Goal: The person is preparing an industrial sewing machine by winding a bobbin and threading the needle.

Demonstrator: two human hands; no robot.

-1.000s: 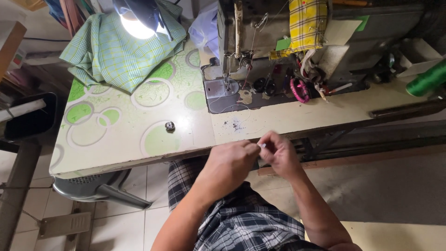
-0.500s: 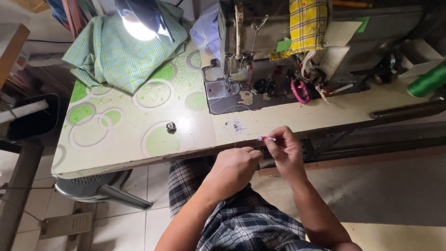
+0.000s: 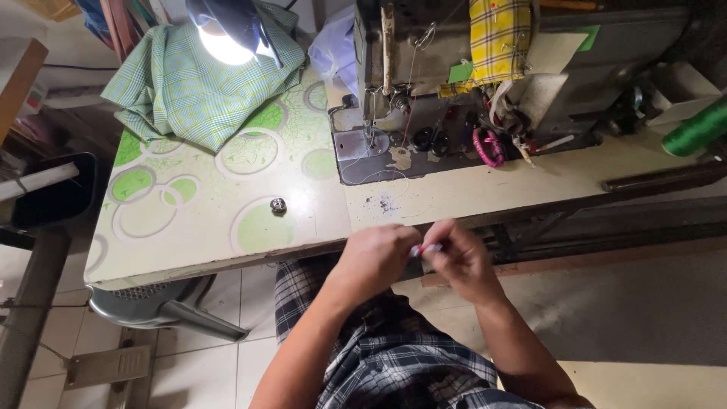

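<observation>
Pale and thin, with a pink-red band near one end, a small stick-like tool (image 3: 425, 248) sits pinched between two hands just in front of the near edge of the sewing table (image 3: 485, 198). The left hand (image 3: 372, 260) is curled into a loose fist, knuckles up, its fingertips closed on the tool's left end; the forearm runs down and left toward the lap. The right hand (image 3: 459, 259) is cupped beside it, fingers bent inward and meeting the tool's other end, so the two hands touch or nearly touch at the tips. How firmly each grips cannot be told — the object is too small and partly covered. Its long axis lies roughly level, left to right across the view, tilted a little upward to the right.

Below the hands is dark plaid cloth (image 3: 394, 363) over the person's lap. The tabletop's left part is a glossy sheet printed with green circles (image 3: 189, 204); on it rests a small round metal bobbin (image 3: 278, 204), well apart from the hands. Further back lie a folded green checked fabric (image 3: 189, 83) under a bright lamp (image 3: 227, 34), and a worn grey sewing machine (image 3: 454, 83) draped with yellow checked cloth (image 3: 498, 38). A spool of green thread (image 3: 697, 129) lies at the far right.
</observation>
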